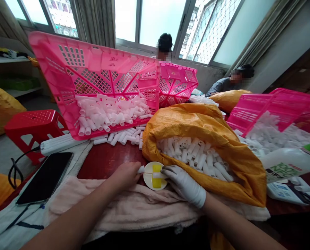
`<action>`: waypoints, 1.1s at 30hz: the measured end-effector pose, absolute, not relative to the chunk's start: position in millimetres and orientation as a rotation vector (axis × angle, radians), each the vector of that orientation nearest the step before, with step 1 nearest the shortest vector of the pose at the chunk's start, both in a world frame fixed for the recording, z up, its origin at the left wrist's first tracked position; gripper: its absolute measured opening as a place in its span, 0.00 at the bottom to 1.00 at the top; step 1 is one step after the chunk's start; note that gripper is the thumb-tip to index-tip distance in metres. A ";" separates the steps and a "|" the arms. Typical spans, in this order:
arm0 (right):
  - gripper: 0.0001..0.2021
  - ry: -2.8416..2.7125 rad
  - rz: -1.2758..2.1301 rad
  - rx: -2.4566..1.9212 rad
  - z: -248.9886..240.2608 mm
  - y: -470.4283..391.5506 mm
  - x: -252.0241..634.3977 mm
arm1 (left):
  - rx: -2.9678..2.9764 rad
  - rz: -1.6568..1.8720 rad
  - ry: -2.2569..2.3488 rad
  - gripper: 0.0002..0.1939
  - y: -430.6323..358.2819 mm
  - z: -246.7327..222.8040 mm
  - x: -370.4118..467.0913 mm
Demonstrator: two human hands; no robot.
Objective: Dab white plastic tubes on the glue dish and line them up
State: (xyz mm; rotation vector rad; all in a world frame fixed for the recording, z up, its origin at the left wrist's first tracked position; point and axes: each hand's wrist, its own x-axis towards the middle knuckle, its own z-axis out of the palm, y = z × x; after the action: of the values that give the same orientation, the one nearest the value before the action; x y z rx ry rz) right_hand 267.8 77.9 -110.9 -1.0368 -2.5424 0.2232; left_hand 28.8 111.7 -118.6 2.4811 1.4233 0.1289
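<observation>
My bare left hand [127,174] is closed around a small white piece [140,169], most of it hidden by the fingers. A thin rod runs from it to the right. My right hand [184,184], in a white glove, pinches a short white plastic tube [158,175]; the rod points at its near end, and I cannot tell whether it goes inside. Both are over a round white dish [147,181] with a yellow strip [156,182] across its middle. Right behind my right hand gapes an orange woven sack [196,121], filled with many white tubes [196,152].
A pink crate [92,52] tipped on its side holds more tubes. A pinkish towel [144,208] covers the table's front edge. Left lie a phone [45,177] and power strip [58,143]; right, a green-capped bottle [287,163]. Two people [164,45] sit beyond.
</observation>
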 end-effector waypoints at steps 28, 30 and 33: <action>0.07 -1.876 0.624 -1.152 -93.7 88.4 211.1 | 2.651 0.349 1.405 0.10 97.8 -107.2 37.2; 0.15 -1.852 0.611 -1.315 -95.0 87.8 206.0 | 2.644 0.276 1.479 0.13 94.1 -102.9 43.0; 0.16 -1.902 0.529 -1.273 -97.3 83.0 200.8 | 2.459 0.199 1.401 0.16 87.1 -93.1 49.8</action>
State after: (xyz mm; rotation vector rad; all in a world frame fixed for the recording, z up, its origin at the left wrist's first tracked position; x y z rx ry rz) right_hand 200.8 83.0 -97.3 -1.2733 -1.9025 0.5291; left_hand 49.8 87.1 -93.1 2.4594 1.4008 0.1986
